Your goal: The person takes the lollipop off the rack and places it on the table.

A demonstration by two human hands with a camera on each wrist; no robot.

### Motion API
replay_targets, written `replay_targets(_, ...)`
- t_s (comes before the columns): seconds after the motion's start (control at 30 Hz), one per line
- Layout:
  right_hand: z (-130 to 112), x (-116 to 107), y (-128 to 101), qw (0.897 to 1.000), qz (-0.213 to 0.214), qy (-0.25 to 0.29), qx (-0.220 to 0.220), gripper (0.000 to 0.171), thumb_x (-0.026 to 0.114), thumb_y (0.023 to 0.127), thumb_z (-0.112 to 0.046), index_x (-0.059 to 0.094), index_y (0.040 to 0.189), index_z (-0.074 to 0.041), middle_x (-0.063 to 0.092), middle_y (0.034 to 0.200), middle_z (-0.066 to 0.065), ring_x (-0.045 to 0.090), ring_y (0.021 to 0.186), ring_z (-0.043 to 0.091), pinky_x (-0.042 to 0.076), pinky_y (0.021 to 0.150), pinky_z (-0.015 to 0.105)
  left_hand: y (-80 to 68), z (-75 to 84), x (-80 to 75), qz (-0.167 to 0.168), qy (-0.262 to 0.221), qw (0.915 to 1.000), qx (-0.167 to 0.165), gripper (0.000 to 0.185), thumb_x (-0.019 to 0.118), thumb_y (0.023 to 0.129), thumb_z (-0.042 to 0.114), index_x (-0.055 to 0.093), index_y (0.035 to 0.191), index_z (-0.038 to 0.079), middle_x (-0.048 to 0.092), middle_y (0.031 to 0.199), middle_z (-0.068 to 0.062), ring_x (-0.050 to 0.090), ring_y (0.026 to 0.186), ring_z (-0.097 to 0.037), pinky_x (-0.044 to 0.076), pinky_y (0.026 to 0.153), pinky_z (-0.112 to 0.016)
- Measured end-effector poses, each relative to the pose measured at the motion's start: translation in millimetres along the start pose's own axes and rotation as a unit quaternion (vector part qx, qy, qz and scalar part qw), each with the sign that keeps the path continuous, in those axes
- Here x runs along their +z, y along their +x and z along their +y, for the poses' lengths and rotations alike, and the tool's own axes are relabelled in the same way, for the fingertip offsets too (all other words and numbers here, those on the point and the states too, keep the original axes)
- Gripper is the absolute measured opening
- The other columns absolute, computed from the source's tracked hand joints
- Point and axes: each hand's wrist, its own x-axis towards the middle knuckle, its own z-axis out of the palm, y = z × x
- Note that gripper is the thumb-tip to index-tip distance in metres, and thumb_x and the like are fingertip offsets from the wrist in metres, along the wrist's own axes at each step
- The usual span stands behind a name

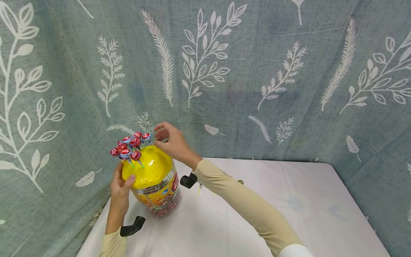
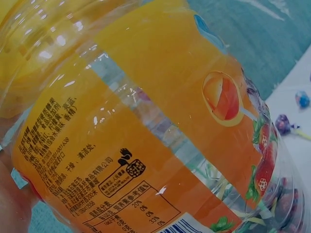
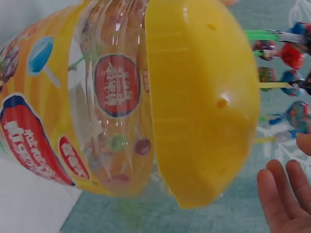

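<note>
Steadying the jar (image 1: pixel 157 191) so it stays put, the left hand (image 1: pixel 120 187) grips its lid (image 1: pixel 149 167); the right hand (image 1: pixel 171 142) hovers loosely open beside the lollipops (image 1: pixel 130 146).

The clear plastic lollipop jar (image 2: pixel 160 131) is carrying an orange label printed with small black Chinese characters in columns, too fine and tilted to read for certain. Near its lower edge a nutrition table is showing "20%", "0%", "0%" and a further percentage, with a barcode corner just beside it. In the right wrist view, red medallions with white lettering are showing on the label, blurred beyond reading.
</note>
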Motion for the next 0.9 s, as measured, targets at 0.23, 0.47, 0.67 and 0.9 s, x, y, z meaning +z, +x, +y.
replay_targets(0.23,3,17,4,0.998,0.005,-0.012,-0.059,0.030,0.061,0.087,0.003,0.054,0.113,-0.009,0.063,0.093,0.008,0.061,0.077,0.008,0.049,0.070,0.013,0.3,2.3,2.5,-0.007,-0.003,1.0000,0.000,0.067,0.054,0.088,0.011,0.027,0.148,0.023,0.033,0.146,-0.003,0.036,0.126,-0.017,0.033,0.101,-0.017)
replay_targets(0.47,7,21,6,0.995,0.032,-0.023,-0.092,0.028,0.061,0.085,0.005,0.054,0.109,-0.008,0.064,0.087,0.008,0.061,0.073,0.009,0.049,0.068,0.014,0.9,4.1,2.1,-0.007,0.011,0.9999,-0.004,0.067,0.055,0.088,0.012,0.027,0.148,0.025,0.034,0.147,-0.002,0.037,0.125,-0.016,0.033,0.100,-0.016)
replay_targets(0.67,3,18,9,0.992,0.063,-0.010,-0.112,0.028,0.061,0.084,0.006,0.054,0.109,-0.004,0.063,0.085,0.010,0.063,0.074,0.014,0.051,0.067,0.017,0.0,1.9,2.7,-0.005,0.003,1.0000,-0.003,0.066,0.055,0.088,0.012,0.028,0.148,0.024,0.035,0.146,-0.003,0.038,0.124,-0.017,0.034,0.101,-0.017)
replay_targets(0.9,-8,8,7,0.990,0.085,-0.006,-0.115,0.028,0.062,0.084,0.005,0.053,0.109,-0.007,0.063,0.084,0.008,0.061,0.070,0.008,0.051,0.065,0.017,-0.2,1.1,0.7,-0.004,-0.001,0.9999,-0.011,0.067,0.054,0.088,0.011,0.026,0.148,0.023,0.032,0.148,-0.002,0.035,0.127,-0.016,0.032,0.103,-0.017)
